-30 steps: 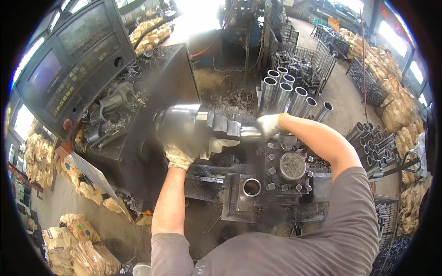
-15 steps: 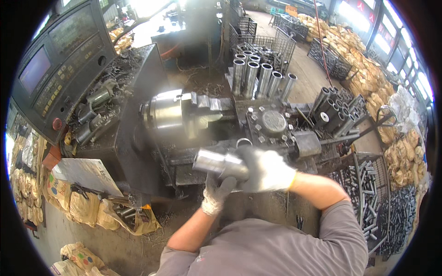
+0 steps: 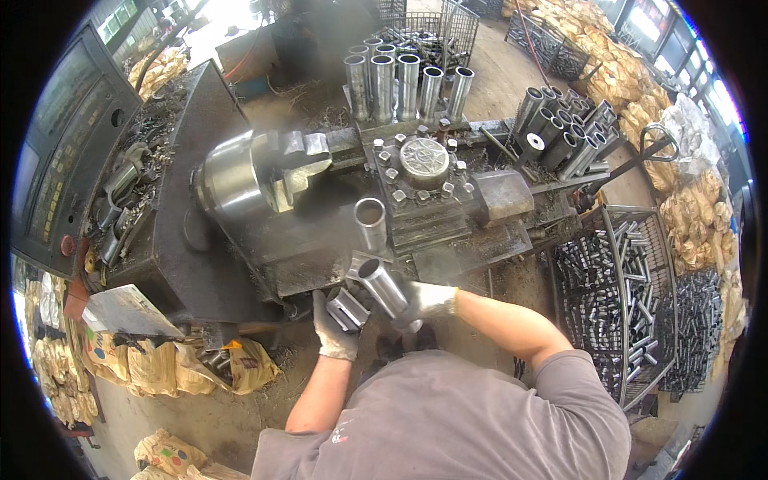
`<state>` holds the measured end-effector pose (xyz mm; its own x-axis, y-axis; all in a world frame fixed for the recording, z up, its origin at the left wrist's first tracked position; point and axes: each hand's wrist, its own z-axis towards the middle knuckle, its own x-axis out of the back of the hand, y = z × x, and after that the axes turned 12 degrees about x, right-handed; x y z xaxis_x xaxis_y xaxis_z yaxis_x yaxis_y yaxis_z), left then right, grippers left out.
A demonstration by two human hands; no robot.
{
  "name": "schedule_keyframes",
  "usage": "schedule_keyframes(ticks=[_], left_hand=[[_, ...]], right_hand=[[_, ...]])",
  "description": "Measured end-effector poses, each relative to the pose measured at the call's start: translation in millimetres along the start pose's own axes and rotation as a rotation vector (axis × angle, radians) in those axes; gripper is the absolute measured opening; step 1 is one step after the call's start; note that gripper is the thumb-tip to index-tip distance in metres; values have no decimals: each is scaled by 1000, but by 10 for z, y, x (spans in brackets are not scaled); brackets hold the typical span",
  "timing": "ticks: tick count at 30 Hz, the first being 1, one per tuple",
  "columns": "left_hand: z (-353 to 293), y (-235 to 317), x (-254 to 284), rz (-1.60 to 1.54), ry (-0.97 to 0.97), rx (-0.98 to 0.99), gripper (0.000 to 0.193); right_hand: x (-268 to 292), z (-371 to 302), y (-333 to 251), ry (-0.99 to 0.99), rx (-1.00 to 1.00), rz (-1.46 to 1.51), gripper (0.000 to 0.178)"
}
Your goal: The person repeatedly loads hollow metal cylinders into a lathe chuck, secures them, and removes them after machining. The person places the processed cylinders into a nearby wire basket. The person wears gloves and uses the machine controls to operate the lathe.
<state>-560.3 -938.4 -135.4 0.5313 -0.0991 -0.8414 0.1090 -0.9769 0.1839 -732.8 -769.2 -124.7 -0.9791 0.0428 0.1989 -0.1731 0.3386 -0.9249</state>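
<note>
In gloves, both my hands are in front of the lathe. My right hand (image 3: pixel 422 304) grips a shiny metal tube (image 3: pixel 382 286), its open end tilted up and away from me. Just left of it, my left hand (image 3: pixel 332 326) holds a slotted metal sleeve (image 3: pixel 347 310), apparently split lengthwise. The tube and sleeve are close together; whether they touch I cannot tell. Beyond them, a second metal tube (image 3: pixel 370 226) stands upright on the machine. The lathe chuck (image 3: pixel 240 172) has its jaws (image 3: pixel 302 164) to the right, with no tube visible in them.
A tool post (image 3: pixel 424 162) with several bolts sits beyond my hands. Several tubes (image 3: pixel 384 84) stand behind it, and more dark tubes (image 3: pixel 564 132) lean at the right. A wire bin (image 3: pixel 620 296) holds short metal pieces. The control panel (image 3: pixel 68 152) is at left.
The tube in my right hand has swung from nearly level to tilted upward. The slotted sleeve now shows apart from it in my left hand. The view has shifted.
</note>
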Motion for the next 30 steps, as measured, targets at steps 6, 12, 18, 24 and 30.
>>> schedule_keyframes(ticks=[6,12,18,24,30], left_hand=[[130,146,-190,1151,293,-465,55],[773,226,-1263,1709,242,-1090,79],[846,905,-518,1400,241,-1180,51],[211,1043,-403,133,-146,-396,67],[11,1065,-17,243,-230,-266,83]], right_hand=[[448,-527,-248,570,346,-436,41],[693,-409,643,846,302,-364,52],[360,-877,-246,245,-156,-856,39],[-290,375,-192,462,349,-1284,28],[47,593,-582,482,301,-697,23]])
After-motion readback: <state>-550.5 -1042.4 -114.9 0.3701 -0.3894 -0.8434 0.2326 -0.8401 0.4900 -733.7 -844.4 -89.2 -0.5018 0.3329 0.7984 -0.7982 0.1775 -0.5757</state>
